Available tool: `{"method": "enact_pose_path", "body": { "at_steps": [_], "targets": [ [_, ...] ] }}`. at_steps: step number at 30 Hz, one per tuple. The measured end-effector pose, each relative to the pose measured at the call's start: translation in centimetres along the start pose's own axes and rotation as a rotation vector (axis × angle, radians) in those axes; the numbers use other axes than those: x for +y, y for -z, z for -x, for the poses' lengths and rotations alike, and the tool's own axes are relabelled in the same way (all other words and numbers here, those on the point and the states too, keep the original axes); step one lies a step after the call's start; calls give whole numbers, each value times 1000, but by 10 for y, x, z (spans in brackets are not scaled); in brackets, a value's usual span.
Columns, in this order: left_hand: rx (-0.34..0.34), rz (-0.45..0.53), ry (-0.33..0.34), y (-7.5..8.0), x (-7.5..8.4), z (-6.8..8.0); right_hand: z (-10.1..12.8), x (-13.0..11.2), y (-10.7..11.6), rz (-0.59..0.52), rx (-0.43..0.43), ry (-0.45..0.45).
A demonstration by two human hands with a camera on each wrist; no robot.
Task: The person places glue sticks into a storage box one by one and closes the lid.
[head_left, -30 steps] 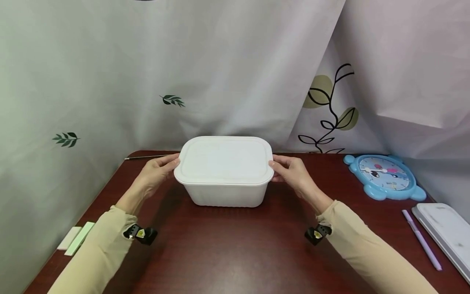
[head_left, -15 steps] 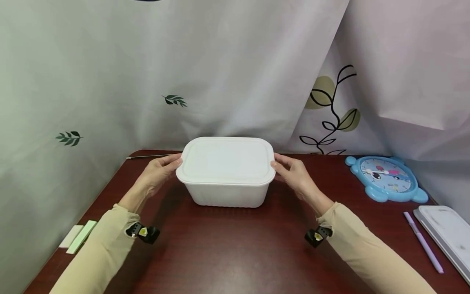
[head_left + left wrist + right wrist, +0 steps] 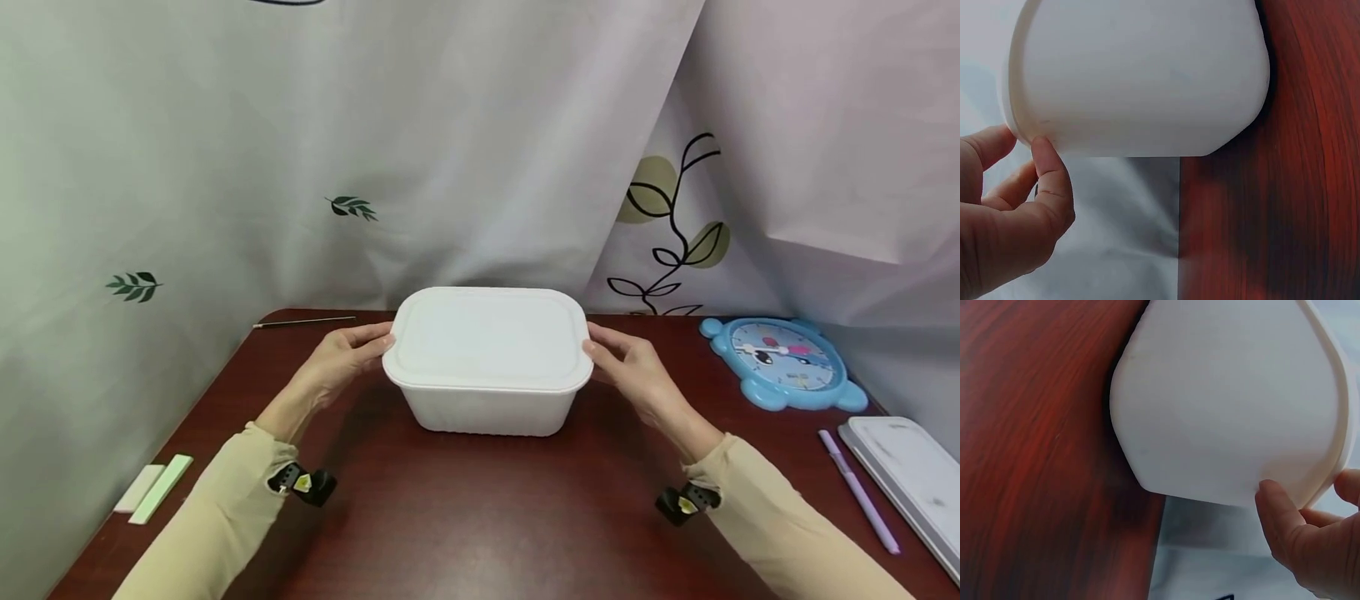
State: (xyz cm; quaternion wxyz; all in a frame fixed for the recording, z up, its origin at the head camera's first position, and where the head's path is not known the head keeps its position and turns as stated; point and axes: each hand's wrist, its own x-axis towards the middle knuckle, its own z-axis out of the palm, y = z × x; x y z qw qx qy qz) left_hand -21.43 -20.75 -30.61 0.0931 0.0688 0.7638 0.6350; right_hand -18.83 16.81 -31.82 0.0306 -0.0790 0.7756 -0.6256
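Note:
A white lidded storage box (image 3: pixel 491 412) is at the back middle of the dark red table, its flat lid (image 3: pixel 487 337) on top. My left hand (image 3: pixel 341 362) pinches the rim at the box's left end. At the opposite end my right hand (image 3: pixel 633 371) pinches the rim the same way. In the left wrist view the thumb and fingers of the left hand (image 3: pixel 1029 200) lie on either side of the rim. The right wrist view has the right hand (image 3: pixel 1310 531) gripping the lid's edge. What the box holds is hidden.
On the right are a blue cartoon clock (image 3: pixel 787 362), a purple pen (image 3: pixel 858 492) and a white flat case (image 3: pixel 911 479). Two pale strips, one green (image 3: pixel 161 489) and one white (image 3: pixel 140 488), lie at left. A thin rod (image 3: pixel 303 322) is near the back edge, before a curtain (image 3: pixel 465 150).
Between both hands, the box has shifted to the right and slightly nearer. The thin rod at the back left shows more of its length. Both hands keep their hold on the rim.

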Motion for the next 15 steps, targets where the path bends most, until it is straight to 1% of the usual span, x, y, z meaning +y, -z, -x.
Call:
{"method": "enact_pose_path", "body": {
  "at_steps": [6,11,15],
  "targets": [
    [-45,-17,-12,-11,2,4,16,2,15,57,14,-6],
    [-58,-66,4,-20,4,6,29,1,26,100,20,-10],
    [-67,-95,7,-24,4,7,34,2,33,114,18,-7]
  ]
}}
